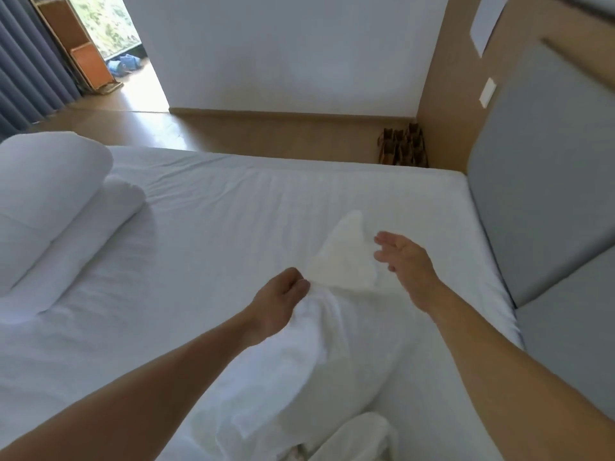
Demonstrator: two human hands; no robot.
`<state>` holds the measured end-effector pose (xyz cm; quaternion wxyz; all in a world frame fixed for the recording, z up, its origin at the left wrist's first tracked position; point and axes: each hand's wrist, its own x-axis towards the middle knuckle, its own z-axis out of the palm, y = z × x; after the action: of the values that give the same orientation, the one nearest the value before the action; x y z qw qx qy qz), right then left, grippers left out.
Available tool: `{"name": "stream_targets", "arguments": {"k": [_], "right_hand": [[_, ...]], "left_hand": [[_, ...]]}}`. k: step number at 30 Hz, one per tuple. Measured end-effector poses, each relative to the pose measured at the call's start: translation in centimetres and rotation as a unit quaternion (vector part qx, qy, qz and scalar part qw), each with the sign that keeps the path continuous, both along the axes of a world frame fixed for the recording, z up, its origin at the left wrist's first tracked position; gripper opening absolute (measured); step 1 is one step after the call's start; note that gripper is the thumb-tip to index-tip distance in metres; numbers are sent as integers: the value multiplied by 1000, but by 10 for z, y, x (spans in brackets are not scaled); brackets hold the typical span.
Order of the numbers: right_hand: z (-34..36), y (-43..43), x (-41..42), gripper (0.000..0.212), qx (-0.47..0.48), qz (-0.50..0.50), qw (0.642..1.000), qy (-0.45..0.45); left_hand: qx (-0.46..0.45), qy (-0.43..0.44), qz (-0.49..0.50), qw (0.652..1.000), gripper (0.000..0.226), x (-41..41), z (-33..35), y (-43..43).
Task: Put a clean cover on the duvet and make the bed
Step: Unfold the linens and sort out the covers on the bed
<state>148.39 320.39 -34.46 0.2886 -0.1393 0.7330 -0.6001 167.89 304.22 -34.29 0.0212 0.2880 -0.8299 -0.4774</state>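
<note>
The left hand (283, 301) is closed on a bunch of white cover (283, 377), fingers curled into the cloth with the knuckles up. From that grip the cover trails toward the near edge in a thick, rumpled roll under the forearm, lying on the bed (233, 211). On the far side of the grip a cream-tinted corner (342, 257) fans out flat in a triangle, its tip pointing far. It seems to run from the same bunch, though the blur leaves that uncertain.

The right hand (404, 257) is just right of that corner, fingers straight and spread, palm turned left toward it, holding nothing. It looks apart from the cloth; whether the fingertips brush it cannot be told.

Both hands are over the right half of the bed, which is covered by a smooth white sheet. Well to the left, at the bed's far left end, lies the folded duvet (50, 201), a fat white stack. A grey padded headboard (549, 194) stands along the right edge. Beyond the far edge is a wooden floor (139, 128), with a grey curtain (26, 68) at far left.
</note>
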Motion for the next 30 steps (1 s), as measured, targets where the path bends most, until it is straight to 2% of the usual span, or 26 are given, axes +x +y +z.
{"name": "stream_targets", "arguments": {"k": [2,4,5,6,9,13,14,16,17,19,20,22,23,24,25,26,28,30], "right_hand": [[-13,10,22,62,66,102,991,58],[-19,14,46,99,118,201,967,102],[-20,13,56,110,132,233,955,128],[-21,12,64,112,145,245,946,156],[-26,12,72,90,202,206,935,206],[-40,37,61,22,318,171,895,261],[-37,46,55,9,323,170,897,248],[-18,57,40,22,304,150,916,212],[2,59,36,24,280,129,928,209],[56,49,33,32,226,99,935,254],[86,39,35,36,197,93,934,283],[149,13,49,39,155,111,924,331],[177,2,58,38,146,129,918,344],[202,-7,66,38,140,149,914,351],[223,-13,76,38,132,166,911,354],[238,-15,85,38,118,176,913,349],[253,-12,99,40,89,175,929,315],[253,-1,106,39,67,188,945,257]], "left_hand": [[16,33,11,999,26,-14,24,1],[26,44,7,999,26,-24,39,5],[40,46,1,998,26,-27,44,8],[57,45,-7,997,26,-29,48,12],[86,64,-14,994,26,-31,63,22],[95,144,42,984,29,-23,100,5],[88,155,54,983,28,-18,109,-5],[41,160,84,983,26,-6,124,-27],[-15,144,101,984,23,0,129,-38],[-140,52,104,983,12,11,137,-57],[-176,-12,72,982,22,16,144,-61],[-191,-87,-73,975,88,21,161,-56],[-185,-88,-144,968,114,22,174,-46],[-188,-65,-201,959,127,20,189,-31],[-211,-21,-231,950,127,18,201,-19],[-252,40,-241,936,114,15,212,-11],[-311,152,-206,915,61,13,227,-4],[-291,194,-181,919,21,20,242,-2]]}}
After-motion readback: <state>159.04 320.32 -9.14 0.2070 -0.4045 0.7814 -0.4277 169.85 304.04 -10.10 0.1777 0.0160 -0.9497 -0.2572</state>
